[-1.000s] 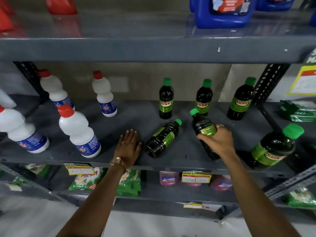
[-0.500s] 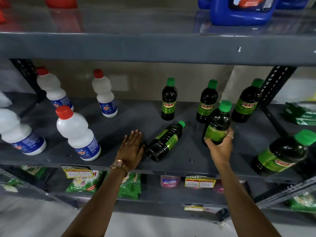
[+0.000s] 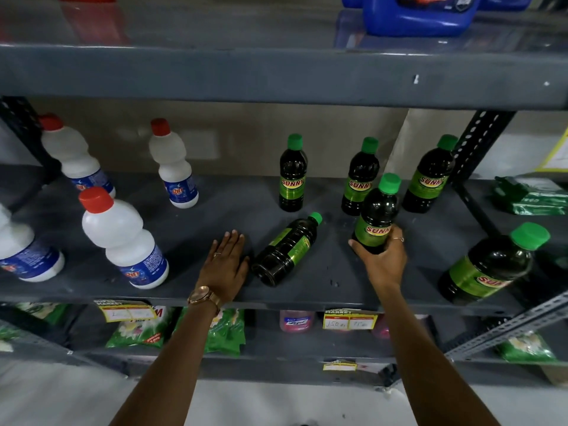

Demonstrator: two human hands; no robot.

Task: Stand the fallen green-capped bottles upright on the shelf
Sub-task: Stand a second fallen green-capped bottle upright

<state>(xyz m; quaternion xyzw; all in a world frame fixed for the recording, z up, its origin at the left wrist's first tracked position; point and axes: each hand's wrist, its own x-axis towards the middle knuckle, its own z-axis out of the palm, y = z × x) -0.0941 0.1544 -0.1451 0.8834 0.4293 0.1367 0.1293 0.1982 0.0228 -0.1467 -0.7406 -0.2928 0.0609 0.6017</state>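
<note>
**A:** Where's the fallen bottle vs the hands?

**B:** One fallen bottle (image 3: 287, 249) lies on the grey middle shelf (image 3: 215, 210), between the two hands. Left hand (image 3: 226, 265) is flat on the shelf, palm down, fingers extended and close together, holding nothing. Its thumb side sits just beside the bottle's base; can't tell whether they touch.

**A:** Right hand?

**B:** Right hand (image 3: 382, 261) is wrapped around the lower body of a held bottle (image 3: 378, 215), thumb on the left side, fingers round the right. That one is upright with a slight lean, cap up. Whether its base rests on the shelf is hidden by the hand.

**A:** Orientation of the fallen one?

**B:** On its side. Long axis runs diagonally: base toward the front-left near the left hand, green cap toward the back-right. Label faces up and right.

**A:** Surroundings?

**B:** Three upright green-capped bottles in a back row: rear left bottle (image 3: 292, 173), rear middle bottle (image 3: 359, 178), rear right bottle (image 3: 430, 176). The held bottle stands in front of the middle one and overlaps it in view. A larger green-capped bottle (image 3: 491, 265) is at the front right of the shelf. White red-capped bottles (image 3: 123, 238) fill the left half, well apart from the fallen one. The fallen bottle's cap points at the gap between the rear left and rear middle bottles. Shelf around it is bare.
</note>
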